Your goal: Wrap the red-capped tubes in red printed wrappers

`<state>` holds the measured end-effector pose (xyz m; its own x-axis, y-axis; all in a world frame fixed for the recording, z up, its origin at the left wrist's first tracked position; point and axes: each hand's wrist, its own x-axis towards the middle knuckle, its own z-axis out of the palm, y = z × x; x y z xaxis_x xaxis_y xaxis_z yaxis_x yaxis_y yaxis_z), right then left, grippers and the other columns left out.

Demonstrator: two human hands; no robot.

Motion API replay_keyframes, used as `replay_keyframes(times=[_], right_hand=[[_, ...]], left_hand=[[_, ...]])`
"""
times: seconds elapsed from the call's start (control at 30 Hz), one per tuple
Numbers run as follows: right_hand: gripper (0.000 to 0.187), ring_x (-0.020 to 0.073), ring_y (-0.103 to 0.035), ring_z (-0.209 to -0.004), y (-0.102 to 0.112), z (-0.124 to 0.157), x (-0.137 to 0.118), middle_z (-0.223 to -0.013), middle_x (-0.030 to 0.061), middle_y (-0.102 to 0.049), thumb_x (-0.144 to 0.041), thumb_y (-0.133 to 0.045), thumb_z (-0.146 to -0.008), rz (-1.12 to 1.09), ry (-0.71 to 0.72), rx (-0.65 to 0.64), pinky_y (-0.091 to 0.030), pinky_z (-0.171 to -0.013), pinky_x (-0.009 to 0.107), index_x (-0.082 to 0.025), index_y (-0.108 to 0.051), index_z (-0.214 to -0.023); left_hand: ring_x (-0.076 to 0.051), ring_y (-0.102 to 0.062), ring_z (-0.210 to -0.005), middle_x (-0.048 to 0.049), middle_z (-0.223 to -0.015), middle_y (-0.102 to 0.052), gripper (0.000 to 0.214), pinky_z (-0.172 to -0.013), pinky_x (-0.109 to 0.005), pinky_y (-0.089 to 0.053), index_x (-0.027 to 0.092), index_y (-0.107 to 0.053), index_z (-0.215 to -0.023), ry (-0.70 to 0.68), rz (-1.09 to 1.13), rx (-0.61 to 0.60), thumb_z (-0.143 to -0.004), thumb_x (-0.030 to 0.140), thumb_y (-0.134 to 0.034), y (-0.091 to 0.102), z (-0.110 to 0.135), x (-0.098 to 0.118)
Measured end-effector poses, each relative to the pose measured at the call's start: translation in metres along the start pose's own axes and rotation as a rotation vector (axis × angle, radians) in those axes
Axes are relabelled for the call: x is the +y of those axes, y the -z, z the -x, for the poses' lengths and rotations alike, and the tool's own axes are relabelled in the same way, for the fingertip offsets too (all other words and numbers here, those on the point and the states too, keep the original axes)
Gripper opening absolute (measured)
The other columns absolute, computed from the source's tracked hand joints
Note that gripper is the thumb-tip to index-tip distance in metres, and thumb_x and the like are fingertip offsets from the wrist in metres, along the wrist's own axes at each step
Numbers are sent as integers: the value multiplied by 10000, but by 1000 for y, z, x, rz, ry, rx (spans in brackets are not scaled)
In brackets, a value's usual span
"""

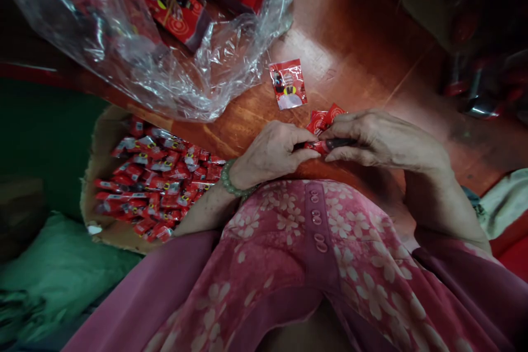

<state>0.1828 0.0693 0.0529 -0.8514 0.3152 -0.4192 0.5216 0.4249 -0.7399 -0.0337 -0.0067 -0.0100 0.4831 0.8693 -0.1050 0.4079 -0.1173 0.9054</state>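
My left hand [280,151] pinches the left end of a small red packet [317,147] close in front of my body. My right hand [375,140] grips its other end, where a dark, shiny part [340,143] shows between thumb and fingers; what it is I cannot make out. Just behind my fingertips lie some flat red sachets [319,121], partly covered by my hands. Farther back a single red sachet [287,88] with a printed picture lies flat on the reddish-brown table [243,132].
A clear plastic bag [202,99] with bundles of red sachets [177,16] inside lies at the back left. To the left stands a cardboard box [91,176] full of red packets [160,170]. Dark, shiny items [482,91] are blurred at the right.
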Motion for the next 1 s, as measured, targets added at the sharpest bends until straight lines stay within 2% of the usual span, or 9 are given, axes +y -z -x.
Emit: replay_keyframes(times=[0.1, 0.2, 0.33, 0.47, 0.57, 0.7, 0.87, 1.0], right_hand=[[198, 198, -658, -749, 0, -1, -2, -933, 67, -750, -345, -594, -990, -85, -25, 49, -488, -705, 349, -207, -732, -1019], [271, 187, -667, -770, -5, -1, 0, -922, 56, -744, -429, -625, -970, -271, -39, 115, -516, -728, 330, -190, -734, -1039], [367, 163, -674, -772, -15, 1, 5, -904, 33, -749, -511, -717, -896, -654, -133, 199, -549, -715, 293, -183, -738, -1060], [378, 141, -667, -712, -21, -1, 6, -808, 8, -735, -518, -821, -794, -862, -223, 279, -559, -672, 270, -196, -749, -978], [370, 121, -643, -627, -27, -4, 9, -737, -5, -714, -513, -853, -760, -954, -254, 355, -547, -597, 255, -195, -741, -912], [408, 100, -589, -525, -35, -9, 15, -657, -20, -682, -536, -874, -719, -1056, -270, 408, -494, -508, 236, -184, -742, -877], [435, 85, -537, -491, -39, -12, 18, -618, -35, -660, -554, -881, -693, -1099, -273, 433, -435, -476, 220, -183, -726, -856], [422, 87, -541, -524, -40, -10, 17, -648, -28, -662, -538, -874, -713, -1064, -243, 415, -440, -508, 230, -176, -711, -859]], left_hand=[[-96, -517, -545, 1, -633, -670, 224, -567, -241, -373, 150, -761, -802, 44, 42, -46, -884, 316, -636, 5, -2, 6], [-80, -449, -524, 24, -582, -599, 213, -544, -233, -339, 140, -730, -741, 93, 114, -98, -856, 295, -641, 12, -5, 10], [-97, -515, -586, 17, -636, -624, 218, -565, -227, -388, 139, -738, -764, 154, 313, -131, -861, 313, -647, 17, -10, 9], [-123, -619, -665, -8, -730, -709, 195, -628, -237, -485, 145, -771, -828, 212, 549, -184, -846, 327, -704, 16, -16, 7], [-156, -697, -765, -43, -803, -748, 180, -731, -279, -567, 140, -769, -839, 249, 719, -156, -806, 316, -783, 14, -21, 9], [-194, -738, -818, -46, -770, -739, 249, -764, -321, -614, 143, -765, -837, 298, 821, -127, -749, 355, -862, 12, -25, 10], [-171, -738, -855, -42, -857, -766, 376, -777, -280, -609, 148, -774, -925, 252, 718, -103, -746, 469, -855, 16, -25, 7], [-173, -733, -879, -40, -882, -762, 358, -790, -283, -606, 149, -764, -933, 253, 694, -123, -701, 391, -889, 15, -26, 3]])
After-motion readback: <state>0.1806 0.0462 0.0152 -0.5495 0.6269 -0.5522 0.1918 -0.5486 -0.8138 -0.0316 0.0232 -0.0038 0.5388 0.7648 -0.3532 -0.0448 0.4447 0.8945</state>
